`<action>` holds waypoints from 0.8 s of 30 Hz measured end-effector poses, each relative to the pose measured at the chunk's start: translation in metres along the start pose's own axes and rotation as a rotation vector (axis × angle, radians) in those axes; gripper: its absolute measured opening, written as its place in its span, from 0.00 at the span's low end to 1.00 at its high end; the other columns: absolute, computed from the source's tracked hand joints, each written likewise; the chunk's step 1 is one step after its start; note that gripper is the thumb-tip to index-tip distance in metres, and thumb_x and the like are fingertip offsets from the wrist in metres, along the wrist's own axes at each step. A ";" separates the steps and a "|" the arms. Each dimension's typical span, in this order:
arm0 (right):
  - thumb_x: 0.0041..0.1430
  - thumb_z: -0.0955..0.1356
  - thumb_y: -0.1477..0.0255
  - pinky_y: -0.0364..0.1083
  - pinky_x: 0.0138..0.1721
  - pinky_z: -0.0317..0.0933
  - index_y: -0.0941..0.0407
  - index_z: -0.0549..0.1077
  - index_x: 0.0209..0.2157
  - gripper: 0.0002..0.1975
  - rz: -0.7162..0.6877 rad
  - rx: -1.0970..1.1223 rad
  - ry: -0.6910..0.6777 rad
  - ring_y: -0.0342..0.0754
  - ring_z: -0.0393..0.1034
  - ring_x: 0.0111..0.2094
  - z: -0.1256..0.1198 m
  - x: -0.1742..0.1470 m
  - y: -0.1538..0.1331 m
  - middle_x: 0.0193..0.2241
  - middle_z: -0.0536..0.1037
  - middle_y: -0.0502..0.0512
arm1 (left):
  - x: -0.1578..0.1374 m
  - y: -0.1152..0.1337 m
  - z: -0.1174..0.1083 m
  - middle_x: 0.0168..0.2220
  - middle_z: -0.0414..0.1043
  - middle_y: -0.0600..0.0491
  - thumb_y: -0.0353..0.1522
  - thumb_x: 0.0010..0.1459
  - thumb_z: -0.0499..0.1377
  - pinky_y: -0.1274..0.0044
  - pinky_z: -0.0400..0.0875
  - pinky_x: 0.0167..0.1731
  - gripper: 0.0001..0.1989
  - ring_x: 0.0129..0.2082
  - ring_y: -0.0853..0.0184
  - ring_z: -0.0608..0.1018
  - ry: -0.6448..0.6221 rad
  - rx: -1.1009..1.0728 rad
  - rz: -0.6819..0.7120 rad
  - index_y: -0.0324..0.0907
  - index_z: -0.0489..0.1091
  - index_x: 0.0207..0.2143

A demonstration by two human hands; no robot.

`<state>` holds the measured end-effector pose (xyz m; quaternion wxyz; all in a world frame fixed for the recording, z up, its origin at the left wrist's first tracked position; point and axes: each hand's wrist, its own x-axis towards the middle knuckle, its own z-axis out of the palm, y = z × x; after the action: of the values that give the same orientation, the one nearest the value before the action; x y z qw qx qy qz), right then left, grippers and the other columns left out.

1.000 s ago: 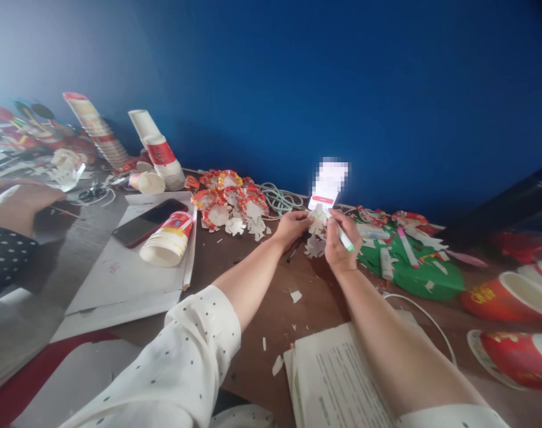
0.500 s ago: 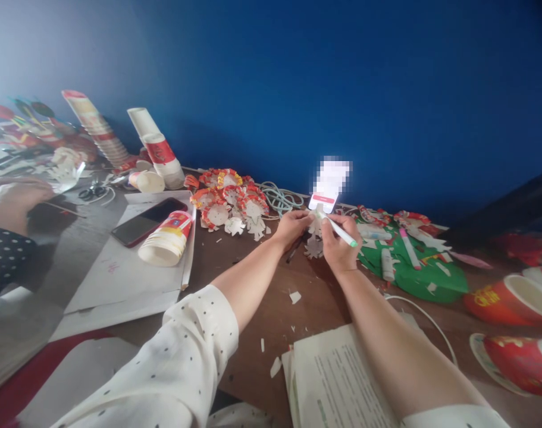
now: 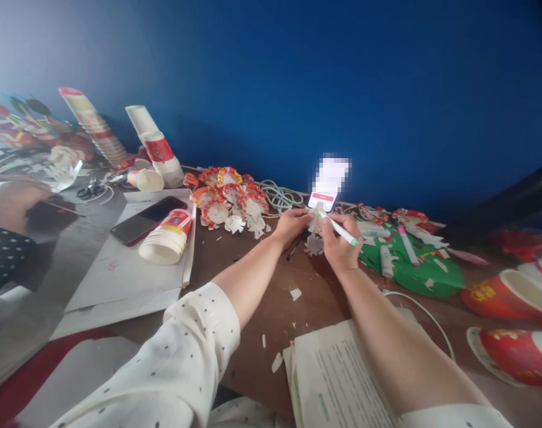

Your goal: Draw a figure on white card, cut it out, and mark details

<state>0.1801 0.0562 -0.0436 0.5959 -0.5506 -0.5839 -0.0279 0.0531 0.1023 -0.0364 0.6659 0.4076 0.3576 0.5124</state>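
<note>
My right hand (image 3: 343,246) grips a white marker with a green end (image 3: 344,233), its tip pointing up and left. My left hand (image 3: 294,227) pinches a small pale paper piece (image 3: 318,213), partly covered by my fingers; the marker tip meets or nearly meets it. Just beneath my hands lies a white paper cutout (image 3: 314,245) with a jagged edge. Right behind them a lit phone (image 3: 323,201) leans toward the blue wall, its upper screen blurred out.
Left of my hands are a pile of red-and-white paper cutouts (image 3: 235,202), a coiled cord (image 3: 279,193), paper cups (image 3: 166,238) and a dark phone (image 3: 146,220). A green sheet (image 3: 431,279) with markers lies right. Printed papers (image 3: 328,374) are in front. Another person's hand (image 3: 16,193) is far left.
The view has shifted very slightly. My hands keep the same hold on the marker and the paper piece, with hardly any visible movement.
</note>
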 end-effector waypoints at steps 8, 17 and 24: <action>0.63 0.67 0.62 0.50 0.36 0.71 0.55 0.74 0.40 0.11 0.045 0.043 0.002 0.50 0.76 0.31 0.000 -0.001 -0.001 0.33 0.81 0.56 | 0.003 -0.004 -0.005 0.16 0.64 0.59 0.34 0.52 0.67 0.81 0.53 0.20 0.08 0.16 0.77 0.60 -0.010 -0.012 0.005 0.36 0.79 0.32; 0.64 0.67 0.61 0.51 0.39 0.72 0.56 0.74 0.41 0.12 0.029 0.021 0.007 0.52 0.77 0.35 -0.001 -0.002 0.002 0.33 0.81 0.58 | 0.002 -0.001 -0.004 0.17 0.65 0.59 0.36 0.49 0.71 0.81 0.52 0.20 0.12 0.16 0.78 0.61 0.002 -0.035 -0.002 0.36 0.78 0.31; 0.64 0.67 0.62 0.50 0.36 0.72 0.56 0.75 0.41 0.12 0.027 0.025 0.003 0.49 0.76 0.30 0.000 -0.003 0.002 0.33 0.81 0.57 | 0.004 -0.005 -0.005 0.18 0.67 0.58 0.35 0.49 0.71 0.81 0.54 0.20 0.11 0.16 0.78 0.62 -0.024 -0.038 0.011 0.36 0.79 0.32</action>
<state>0.1809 0.0554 -0.0473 0.6039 -0.5510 -0.5758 -0.0132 0.0515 0.1061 -0.0433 0.6750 0.4029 0.3375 0.5179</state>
